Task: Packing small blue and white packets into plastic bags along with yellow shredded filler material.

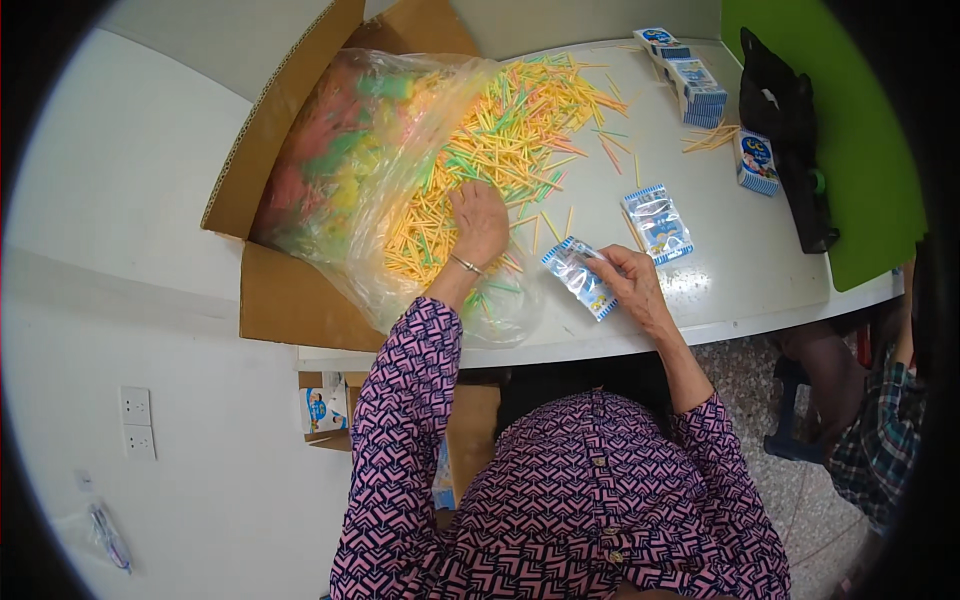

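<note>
A large heap of thin yellow, green and pink sticks (520, 120) spills from a clear plastic bag (390, 170) onto the white table. My left hand (480, 222) is down at the near part of the heap, its fingers bent and closed on some sticks; the fingertips are partly hidden. To its right, my right hand (632, 287) pinches a small blue-and-white packet (580, 277) between thumb and fingers, tilted just above the tabletop. A second flat packet (658, 224) of the same kind lies behind that hand.
The bag rests in an open cardboard box (300, 300) at the left. Small blue-and-white boxes (697, 92) stand at the back right, another box (756, 162) beside a black holder (785, 130). A green partition (870, 180) borders the table (740, 290). A person in a plaid sleeve (880, 430) sits right.
</note>
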Action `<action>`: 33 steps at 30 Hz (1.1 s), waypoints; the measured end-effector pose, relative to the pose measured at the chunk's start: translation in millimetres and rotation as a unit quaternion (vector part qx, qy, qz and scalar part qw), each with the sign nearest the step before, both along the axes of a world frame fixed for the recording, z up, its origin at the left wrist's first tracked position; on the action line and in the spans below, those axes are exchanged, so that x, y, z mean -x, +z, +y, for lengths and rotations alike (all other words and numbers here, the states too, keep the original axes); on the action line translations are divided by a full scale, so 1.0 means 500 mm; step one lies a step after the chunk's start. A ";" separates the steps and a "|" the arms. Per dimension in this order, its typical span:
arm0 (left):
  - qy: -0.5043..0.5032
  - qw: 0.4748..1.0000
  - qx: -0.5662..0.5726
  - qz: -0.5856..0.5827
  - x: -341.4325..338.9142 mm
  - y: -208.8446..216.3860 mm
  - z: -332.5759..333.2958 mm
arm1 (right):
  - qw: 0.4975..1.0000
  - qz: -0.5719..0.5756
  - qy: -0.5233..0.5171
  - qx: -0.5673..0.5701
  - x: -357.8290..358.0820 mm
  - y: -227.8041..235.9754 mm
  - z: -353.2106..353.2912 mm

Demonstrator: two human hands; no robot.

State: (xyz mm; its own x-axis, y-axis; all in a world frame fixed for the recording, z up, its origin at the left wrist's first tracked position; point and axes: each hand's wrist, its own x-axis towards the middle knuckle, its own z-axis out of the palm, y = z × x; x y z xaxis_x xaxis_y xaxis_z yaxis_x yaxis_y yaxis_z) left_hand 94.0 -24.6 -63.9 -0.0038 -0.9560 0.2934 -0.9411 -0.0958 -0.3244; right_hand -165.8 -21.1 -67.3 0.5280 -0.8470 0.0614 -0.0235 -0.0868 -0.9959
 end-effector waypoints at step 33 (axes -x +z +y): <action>0.056 0.978 -0.005 -0.202 0.065 -0.002 -0.122 | 1.000 -0.007 -0.009 -0.001 0.001 -0.031 -0.009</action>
State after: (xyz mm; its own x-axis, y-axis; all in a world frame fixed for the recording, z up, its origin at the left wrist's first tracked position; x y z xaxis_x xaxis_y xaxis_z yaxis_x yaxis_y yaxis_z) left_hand 61.5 -85.6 -64.9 -0.0130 -0.9596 0.2810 -0.7197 -0.1861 -0.6689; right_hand -166.2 -25.6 -82.9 0.5126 -0.8561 0.0665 -0.0119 -0.0845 -0.9963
